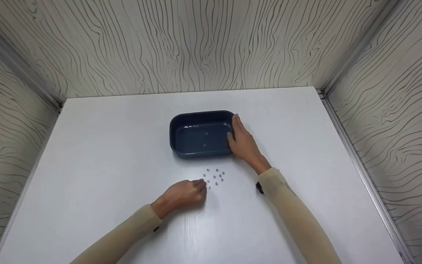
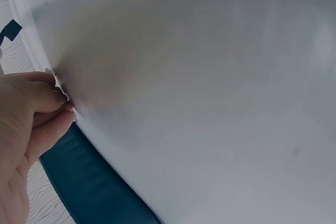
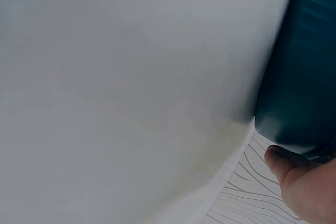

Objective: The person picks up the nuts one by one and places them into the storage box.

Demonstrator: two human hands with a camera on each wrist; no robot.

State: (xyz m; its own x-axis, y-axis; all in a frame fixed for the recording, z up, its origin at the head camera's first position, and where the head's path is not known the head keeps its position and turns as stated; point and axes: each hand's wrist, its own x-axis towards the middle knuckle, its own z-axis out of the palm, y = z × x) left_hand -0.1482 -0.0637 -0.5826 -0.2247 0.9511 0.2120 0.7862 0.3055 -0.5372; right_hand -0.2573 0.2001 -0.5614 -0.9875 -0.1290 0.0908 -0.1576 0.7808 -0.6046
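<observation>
A dark blue rectangular basin point(image 1: 189, 154) stands on the white table, with two small metal nuts point(image 1: 206, 134) lying on its floor. My right hand point(image 1: 245, 145) grips the basin's right wall, the thumb over the rim on the inside and the fingers along the outside. In front of the basin, several more small nuts point(image 1: 214, 177) lie scattered on the tabletop. At the left edge of this group is my left hand point(image 1: 185, 194), fingers curled and fingertips down among them. In the left wrist view its thumb and fingers point(image 2: 55, 124) pinch together around a tiny metallic bit.
The white table point(image 1: 104, 146) extends on both sides of the basin. Panels with a wood-grain pattern point(image 1: 196, 47) rise behind it and at both sides. Metal rails point(image 1: 365, 172) run along the table's side edges.
</observation>
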